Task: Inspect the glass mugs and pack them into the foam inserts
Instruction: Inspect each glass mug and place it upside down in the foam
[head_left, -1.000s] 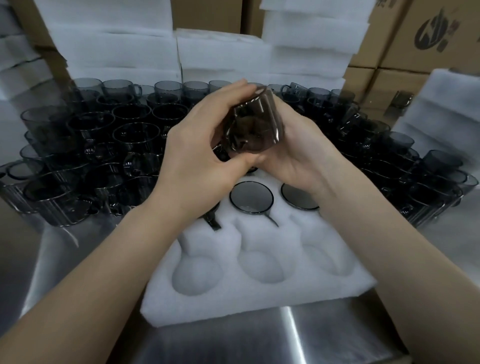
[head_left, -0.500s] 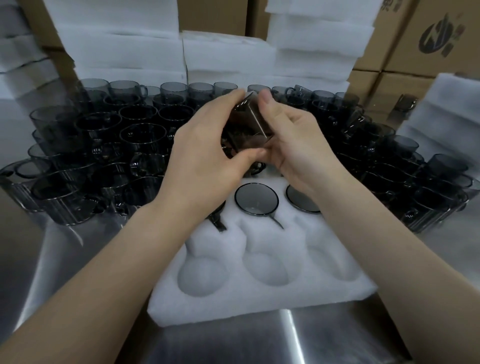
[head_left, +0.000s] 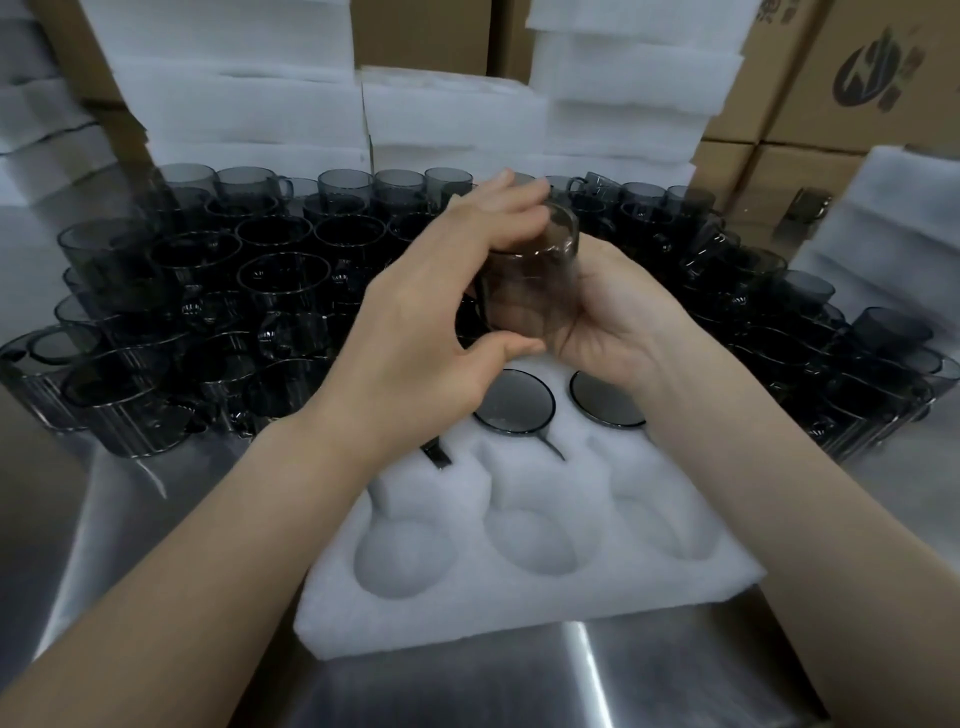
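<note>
A smoky grey glass mug (head_left: 530, 283) is held in the air above the white foam insert (head_left: 519, 603). My left hand (head_left: 431, 332) grips it from the left, fingers over its top and thumb under it. My right hand (head_left: 618, 317) cups it from the right and behind. The insert lies on the steel table in front of me. Mugs (head_left: 514, 400) sit in its far row of pockets; one is partly hidden by my left hand. The three near pockets (head_left: 530, 540) hold nothing.
Several dozen grey glass mugs (head_left: 218, 312) crowd the table left, behind and right (head_left: 810, 343) of the insert. Stacks of white foam sheets (head_left: 244, 78) and cardboard boxes (head_left: 857, 78) stand behind them. Bare steel table (head_left: 467, 691) lies at the front.
Both hands have turned the mug between them; it now stands more upright with its rim down. My right hand has slid from over the mug to behind it.
</note>
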